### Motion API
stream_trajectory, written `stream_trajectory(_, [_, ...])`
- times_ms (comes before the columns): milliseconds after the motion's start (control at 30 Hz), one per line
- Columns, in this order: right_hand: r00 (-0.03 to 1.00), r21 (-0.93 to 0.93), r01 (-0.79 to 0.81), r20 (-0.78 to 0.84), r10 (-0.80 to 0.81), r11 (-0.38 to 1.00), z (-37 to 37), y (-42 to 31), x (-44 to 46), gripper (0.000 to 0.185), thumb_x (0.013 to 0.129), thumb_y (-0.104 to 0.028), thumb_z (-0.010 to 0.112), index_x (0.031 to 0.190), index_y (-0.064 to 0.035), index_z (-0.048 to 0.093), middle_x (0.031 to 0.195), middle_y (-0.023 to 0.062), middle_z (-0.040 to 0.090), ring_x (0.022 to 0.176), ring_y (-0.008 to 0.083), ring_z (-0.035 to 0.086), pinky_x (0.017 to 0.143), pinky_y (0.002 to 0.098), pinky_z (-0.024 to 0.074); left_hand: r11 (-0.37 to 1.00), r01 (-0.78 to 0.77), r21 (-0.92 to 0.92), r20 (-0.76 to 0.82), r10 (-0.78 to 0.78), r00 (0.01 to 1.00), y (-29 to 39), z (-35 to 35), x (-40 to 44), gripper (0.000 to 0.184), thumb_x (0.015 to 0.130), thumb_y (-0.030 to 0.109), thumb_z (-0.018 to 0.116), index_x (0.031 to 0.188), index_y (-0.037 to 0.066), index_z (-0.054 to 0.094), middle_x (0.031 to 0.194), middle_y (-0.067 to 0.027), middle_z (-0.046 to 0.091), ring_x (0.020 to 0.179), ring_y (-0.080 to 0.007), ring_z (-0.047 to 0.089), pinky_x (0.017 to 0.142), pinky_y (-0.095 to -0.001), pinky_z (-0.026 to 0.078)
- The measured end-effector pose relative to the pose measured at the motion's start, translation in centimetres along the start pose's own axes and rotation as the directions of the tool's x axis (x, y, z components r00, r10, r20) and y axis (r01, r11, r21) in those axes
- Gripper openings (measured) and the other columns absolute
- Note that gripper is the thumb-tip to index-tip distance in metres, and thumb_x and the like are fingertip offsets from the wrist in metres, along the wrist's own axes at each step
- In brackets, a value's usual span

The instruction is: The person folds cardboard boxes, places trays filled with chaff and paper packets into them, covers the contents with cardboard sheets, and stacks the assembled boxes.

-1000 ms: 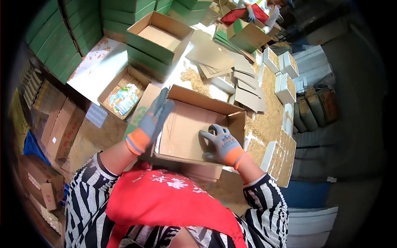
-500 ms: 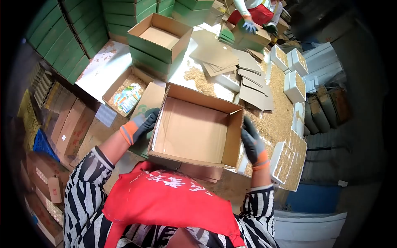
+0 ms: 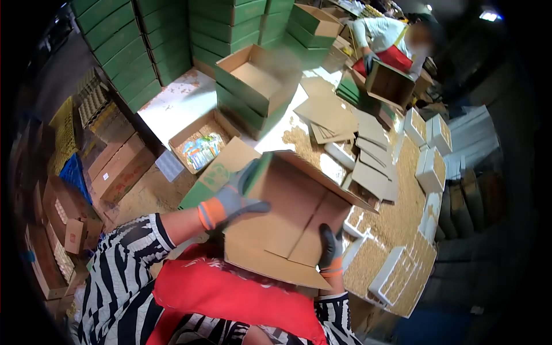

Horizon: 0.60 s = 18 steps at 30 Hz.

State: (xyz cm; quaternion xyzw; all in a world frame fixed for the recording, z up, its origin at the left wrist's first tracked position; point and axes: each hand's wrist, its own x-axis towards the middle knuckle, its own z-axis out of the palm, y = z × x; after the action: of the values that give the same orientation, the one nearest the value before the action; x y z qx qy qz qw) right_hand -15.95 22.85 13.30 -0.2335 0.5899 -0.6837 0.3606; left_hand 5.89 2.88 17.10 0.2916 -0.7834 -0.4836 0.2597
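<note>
An open cardboard box (image 3: 287, 213) is tilted in front of my red apron (image 3: 236, 299), its brown inside facing me and a flap loose at the near edge. My left hand (image 3: 238, 198), in a grey glove with an orange cuff, grips its left wall, thumb inside. On the box's right side my right hand (image 3: 330, 247) is closed on the edge, partly hidden by the cardboard. Beyond the left wall lies a green and brown carton piece (image 3: 221, 169).
Stacked green boxes (image 3: 221, 29) stand at the back left. A small box with colourful packets (image 3: 204, 150) sits left. Cardboard sheets (image 3: 374, 167) and white foam trays (image 3: 391, 276) lie right. A co-worker (image 3: 385, 43) handles a box at the back.
The view has shifted, and both hands have gone from beside the upright-walled box to gripping a tilted box with an open flap. The co-worker has lifted and tipped a box.
</note>
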Motion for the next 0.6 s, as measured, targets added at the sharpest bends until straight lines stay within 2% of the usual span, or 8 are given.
stream_trajectory(133, [1.000, 0.384, -0.015, 0.004, 0.015, 0.923, -0.4, -2.1, 4.8, 0.059, 0.089, -0.014, 0.059, 0.141, -0.0052, 0.034, 0.128, 0.0114, 0.052, 0.113, 0.0258, 0.054, 0.098, 0.0399, 0.0451, 0.539, 0.218, -0.813, 0.243, -0.026, 0.970, 0.2, -3.6, 6.4, 0.055, 0.098, 0.024, 0.049, 0.146, 0.006, 0.028, 0.144, -0.0135, 0.037, 0.126, -0.0192, 0.044, 0.103, -0.0337, 0.039])
stream_trajectory(167, [0.997, 0.477, -0.042, 0.083, 0.003, 0.878, 1.2, -3.5, 6.1, 0.055, 0.092, -0.023, 0.057, 0.140, -0.0051, 0.038, 0.131, 0.0117, 0.051, 0.116, 0.0279, 0.053, 0.101, 0.0419, 0.0426, 0.670, -0.157, -0.725, -0.025, 0.203, 0.979, -1.6, -3.4, 8.2, 0.045, 0.101, 0.019, 0.043, 0.142, 0.005, 0.036, 0.136, -0.0120, 0.046, 0.119, -0.0176, 0.050, 0.098, -0.0325, 0.043])
stream_trajectory(200, [0.990, 0.587, -0.118, 0.128, 0.052, 0.801, 3.5, -5.4, 7.1, 0.055, 0.092, -0.028, 0.057, 0.138, -0.0042, 0.040, 0.132, 0.0121, 0.051, 0.118, 0.0282, 0.051, 0.102, 0.0422, 0.0413, 0.526, -0.060, -0.848, -0.078, -0.013, 0.997, -6.0, -4.8, 12.1, 0.040, 0.102, 0.020, 0.041, 0.138, 0.003, 0.042, 0.129, -0.0130, 0.053, 0.114, -0.0193, 0.053, 0.097, -0.0338, 0.044])
stream_trajectory(233, [0.979, 0.680, -0.192, 0.180, 0.093, 0.707, 5.5, -7.0, 8.2, 0.056, 0.093, -0.033, 0.058, 0.137, -0.0034, 0.042, 0.133, 0.0126, 0.051, 0.120, 0.0286, 0.050, 0.104, 0.0426, 0.0400, 0.867, -0.331, -0.372, -0.402, 0.171, 0.900, -7.7, -6.4, 14.4, 0.037, 0.102, 0.017, 0.039, 0.134, 0.000, 0.046, 0.125, -0.0127, 0.056, 0.114, -0.0206, 0.055, 0.098, -0.0333, 0.045])
stream_trajectory(300, [0.987, 0.687, -0.091, 0.160, -0.029, 0.721, 5.7, -5.0, 14.1, 0.059, 0.091, -0.040, 0.060, 0.134, -0.0015, 0.046, 0.133, 0.0135, 0.052, 0.121, 0.0287, 0.049, 0.104, 0.0423, 0.0397, 0.899, -0.303, -0.318, -0.627, 0.040, 0.778, -17.2, -10.5, 20.4, 0.037, 0.102, 0.018, 0.039, 0.132, -0.002, 0.047, 0.130, -0.0118, 0.054, 0.118, -0.0186, 0.053, 0.102, -0.0290, 0.043])
stream_trajectory(333, [0.956, 0.752, -0.216, 0.292, -0.020, 0.623, 5.2, -4.0, 17.3, 0.060, 0.092, -0.043, 0.057, 0.133, 0.0004, 0.048, 0.134, 0.0141, 0.052, 0.121, 0.0278, 0.050, 0.107, 0.0389, 0.0370, 0.300, -0.583, -0.755, -0.652, -0.253, 0.714, -19.2, -12.3, 23.3, 0.036, 0.102, 0.020, 0.039, 0.131, 0.000, 0.048, 0.133, -0.0121, 0.051, 0.120, -0.0192, 0.051, 0.103, -0.0285, 0.042])
stream_trajectory(367, [0.908, 0.779, -0.352, 0.418, -0.012, 0.519, 5.5, -3.6, 20.1, 0.063, 0.092, -0.046, 0.055, 0.132, 0.0022, 0.049, 0.134, 0.0147, 0.052, 0.120, 0.0268, 0.050, 0.109, 0.0355, 0.0343, 0.104, -0.655, -0.749, -0.649, -0.314, 0.693, -20.3, -14.8, 25.1, 0.037, 0.102, 0.024, 0.041, 0.130, 0.001, 0.051, 0.126, -0.0113, 0.057, 0.114, -0.0194, 0.055, 0.101, -0.0282, 0.043])
stream_trajectory(600, [0.986, 0.575, -0.093, 0.168, -0.006, 0.813, 16.2, 0.4, 33.5, 0.061, 0.087, -0.042, 0.065, 0.123, 0.0069, 0.054, 0.122, 0.0208, 0.059, 0.107, 0.0301, 0.060, 0.095, 0.0388, 0.0496, 0.751, 0.010, -0.660, -0.146, -0.141, 0.979, -26.8, -21.1, 29.9, 0.079, 0.094, 0.066, 0.027, 0.127, 0.000, 0.055, 0.130, -0.0166, 0.055, 0.126, -0.0194, 0.043, 0.106, -0.0281, 0.033])
